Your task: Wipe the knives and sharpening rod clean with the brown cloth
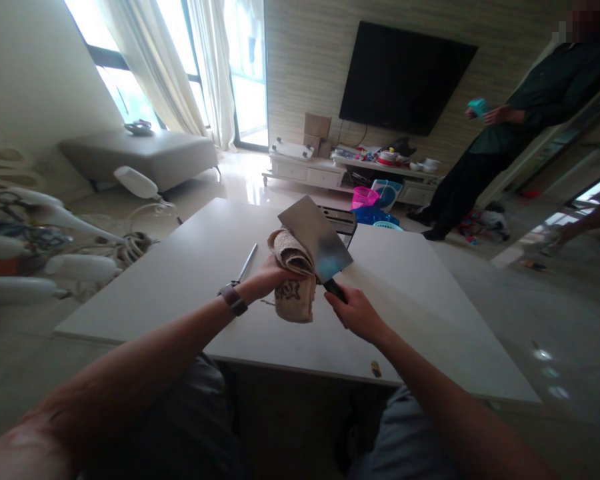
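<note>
A cleaver [316, 237] with a wide metal blade and black handle is held up over the white table [405, 287]. My right hand [357, 310] is wrapped round its handle. My left hand [266, 277] grips a folded tan towel [295, 300] with a dark pattern, which lies against the left side of the blade. The fingers of my left hand are partly hidden by the towel. Left of that hand a thin metal rod [247, 261] lies on the tabletop, its near end covered by my wrist. Behind the blade stands a black and silver case [347, 223], partly hidden.
A small yellow and black object [376, 369] lies at the table's near edge. White lamp-like parts and cables [130, 248] crowd the left side. Beyond the table are a pink basket [365, 197] and a low TV cabinet [305, 172]. Another person [505, 133] stands at the right, holding something turquoise.
</note>
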Tool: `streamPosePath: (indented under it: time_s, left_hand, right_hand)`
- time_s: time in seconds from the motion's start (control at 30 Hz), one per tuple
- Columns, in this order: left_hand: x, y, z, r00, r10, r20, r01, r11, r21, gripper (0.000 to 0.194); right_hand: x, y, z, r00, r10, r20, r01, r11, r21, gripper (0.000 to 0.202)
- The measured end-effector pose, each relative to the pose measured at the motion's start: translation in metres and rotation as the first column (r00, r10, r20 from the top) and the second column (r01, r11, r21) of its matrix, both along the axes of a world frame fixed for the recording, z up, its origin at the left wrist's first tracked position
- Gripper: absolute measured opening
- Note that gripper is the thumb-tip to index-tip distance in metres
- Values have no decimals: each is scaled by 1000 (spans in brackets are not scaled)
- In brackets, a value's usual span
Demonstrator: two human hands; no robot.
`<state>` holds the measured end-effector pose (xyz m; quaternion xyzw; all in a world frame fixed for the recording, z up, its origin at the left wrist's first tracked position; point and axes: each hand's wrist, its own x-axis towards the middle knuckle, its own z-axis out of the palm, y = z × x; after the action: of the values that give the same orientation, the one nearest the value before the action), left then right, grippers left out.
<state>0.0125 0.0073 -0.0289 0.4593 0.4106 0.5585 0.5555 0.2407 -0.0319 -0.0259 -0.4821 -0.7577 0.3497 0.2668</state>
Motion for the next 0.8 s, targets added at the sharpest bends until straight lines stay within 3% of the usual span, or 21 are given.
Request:
streamPosePath:
  time_s: [0.17, 0.3, 0.43, 0.57, 0.8]
  left_hand:
    - [13, -10, -11, 972, -36, 234, 66, 990, -123, 44]
    - [32, -18, -21, 941, -10, 338, 73, 982, -174, 41]
    - [38, -16, -23, 956, 42, 290, 14, 982, -188, 43]
    - [32, -10, -18, 973, 47, 227, -8, 986, -168, 44]
    - [16, -2, -9, 984, 70, 162, -44, 987, -157, 47]
  right_hand:
    - [-5, 0, -6, 1000, 12, 19, -12, 1000, -10, 26]
    - [-13, -4, -14, 999, 43, 14, -44, 998, 34, 11]
    - [-16, -7, -16, 998, 50, 41, -51, 998, 25, 16]
    - [-17, -6, -13, 999, 42, 20, -41, 997, -64, 11]
    - [-13, -3, -6, 1000, 30, -8, -31, 993, -114, 28]
